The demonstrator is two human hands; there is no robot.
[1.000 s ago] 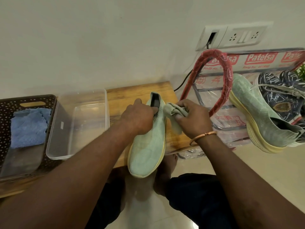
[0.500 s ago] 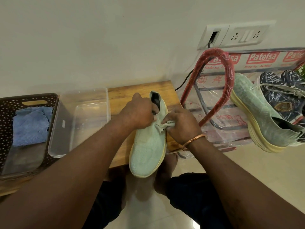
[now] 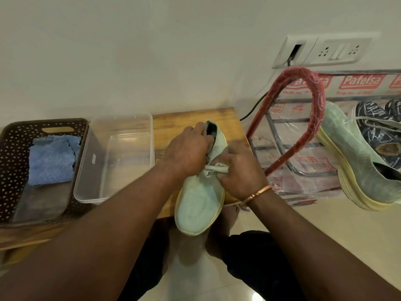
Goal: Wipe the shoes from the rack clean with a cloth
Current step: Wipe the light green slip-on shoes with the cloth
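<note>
Head view: right hand [image 3: 241, 170] has slid cloth [image 3: 218, 169] down the shoe [image 3: 198, 203].

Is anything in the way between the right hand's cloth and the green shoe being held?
Nothing visible. The right hand presses the cloth directly against the green shoe at its upper, while the left hand grips its collar.

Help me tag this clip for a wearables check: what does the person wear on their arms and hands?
No sleeves or gloves are in view. The right hand has a thin copper-coloured bangle round its wrist. The left hand has no watch or band at its wrist.
</note>
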